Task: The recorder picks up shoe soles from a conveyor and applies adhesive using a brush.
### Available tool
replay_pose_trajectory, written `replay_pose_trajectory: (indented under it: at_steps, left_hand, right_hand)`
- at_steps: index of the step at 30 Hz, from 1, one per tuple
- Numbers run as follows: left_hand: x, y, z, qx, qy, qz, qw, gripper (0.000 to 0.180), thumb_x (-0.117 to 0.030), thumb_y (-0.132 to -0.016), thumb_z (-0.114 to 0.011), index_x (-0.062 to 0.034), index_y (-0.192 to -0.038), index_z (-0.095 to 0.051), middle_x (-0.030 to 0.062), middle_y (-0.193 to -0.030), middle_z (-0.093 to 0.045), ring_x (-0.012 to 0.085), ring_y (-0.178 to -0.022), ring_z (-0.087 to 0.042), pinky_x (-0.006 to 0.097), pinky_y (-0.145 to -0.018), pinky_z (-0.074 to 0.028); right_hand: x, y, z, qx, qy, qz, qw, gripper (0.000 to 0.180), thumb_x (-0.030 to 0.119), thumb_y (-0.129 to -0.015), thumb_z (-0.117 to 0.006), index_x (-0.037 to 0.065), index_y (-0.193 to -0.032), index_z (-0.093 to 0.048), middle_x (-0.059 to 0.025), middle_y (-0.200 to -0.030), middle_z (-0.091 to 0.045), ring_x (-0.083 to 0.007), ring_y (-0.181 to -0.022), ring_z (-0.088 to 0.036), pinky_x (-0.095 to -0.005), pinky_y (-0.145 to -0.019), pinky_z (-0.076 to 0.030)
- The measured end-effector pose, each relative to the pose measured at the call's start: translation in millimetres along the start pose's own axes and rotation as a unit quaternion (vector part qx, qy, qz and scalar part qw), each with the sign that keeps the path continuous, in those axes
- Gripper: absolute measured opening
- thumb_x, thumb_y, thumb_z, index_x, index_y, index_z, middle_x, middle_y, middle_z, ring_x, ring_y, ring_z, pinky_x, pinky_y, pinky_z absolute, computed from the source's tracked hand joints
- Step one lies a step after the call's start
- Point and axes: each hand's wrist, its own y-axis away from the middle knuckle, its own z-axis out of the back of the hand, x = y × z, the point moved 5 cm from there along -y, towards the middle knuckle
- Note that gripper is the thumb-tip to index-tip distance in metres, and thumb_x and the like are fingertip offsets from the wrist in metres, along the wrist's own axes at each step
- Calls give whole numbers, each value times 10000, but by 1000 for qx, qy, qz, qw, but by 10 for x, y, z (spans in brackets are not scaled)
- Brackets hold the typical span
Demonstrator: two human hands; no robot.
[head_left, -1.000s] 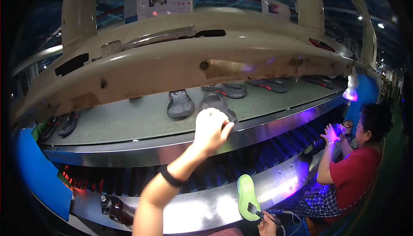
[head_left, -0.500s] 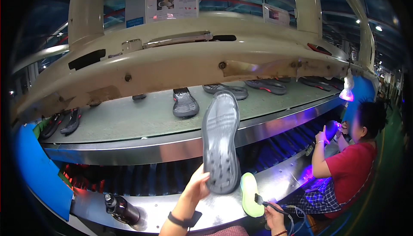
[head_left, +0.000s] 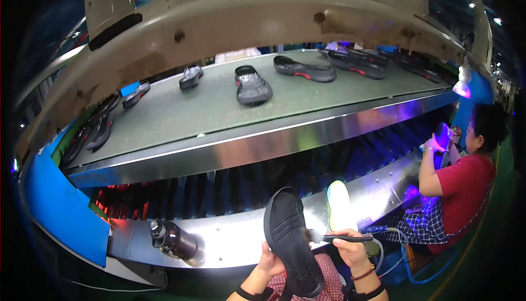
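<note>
A black shoe sole point(head_left: 289, 235) with ridges across the forefoot and small holes toward the heel is tilted up in front of my lap. My left hand point(head_left: 269, 261) grips it by its left edge, fingers partly hidden behind it. In my right hand point(head_left: 352, 251) is a dark-handled brush point(head_left: 346, 239), held between thumb and fingers. Its bristles meet the right edge of the black sole. Just beyond the brush, a bright yellow-green sole point(head_left: 338, 204) lies on the metal ledge point(head_left: 234, 244).
Several dark soles, one a black sole point(head_left: 253, 86), lie along a green conveyor belt point(head_left: 219, 109) under a beige beam point(head_left: 246, 21). A dark bottle point(head_left: 172, 239) stands on the ledge at left. At right a person in red point(head_left: 466, 183) works under purple light.
My left hand has brought the sole down and nearer, away from the belt. My right hand has moved the brush from the yellow-green sole to the held one. The view tips lower.
</note>
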Motion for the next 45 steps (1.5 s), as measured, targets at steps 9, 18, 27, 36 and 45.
replay_pose_trajectory:
  at_steps: [9,18,27,36,45]
  left_hand:
    - [32,97,-17,-140,21,-25,990,1095,-885,-739,-173,-60,-1447,-308,217,-1419,-406,405,-1286,-415,553,-1082,-313]
    - [73,46,-141,-44,52,-25,997,1063,-850,-786,-123,-38,-1454,-278,252,-1396,-413,435,-1225,-473,562,-1024,-391]
    - [102,23,-181,-36,57,-44,997,1069,-833,-789,-45,-22,-1433,-312,244,-1377,-440,388,-1218,-497,528,-1027,-407]
    - [178,-51,41,-203,16,-109,973,854,-720,-905,-153,-74,-1425,-353,121,-1411,-443,279,-1288,-437,431,-1086,-346]
    - [-123,-17,374,-279,-77,-224,931,795,-699,-921,-193,-67,-1324,-458,109,-1283,-537,247,-1163,-523,389,-1017,-401]
  right_hand:
    - [-368,-207,-221,4,83,-116,990,178,-79,-825,-594,-67,-999,-631,-203,-1008,-675,-236,-912,-666,-344,-850,-531]
    - [-347,-423,-196,-12,111,-68,991,188,4,-826,-666,-43,-1008,-653,-117,-967,-698,-149,-873,-651,-269,-815,-520]
    - [-408,-614,-189,-18,155,-63,986,180,-4,-824,-679,-49,-995,-650,-132,-954,-696,-156,-849,-661,-256,-790,-524]
    - [-358,-669,-591,30,377,76,923,200,71,-794,-726,1,-980,-702,-75,-879,-707,-107,-777,-650,-237,-721,-516]
    - [-337,-91,-816,204,526,246,788,169,110,-726,-712,31,-875,-705,-143,-913,-705,-283,-851,-693,-354,-765,-549]
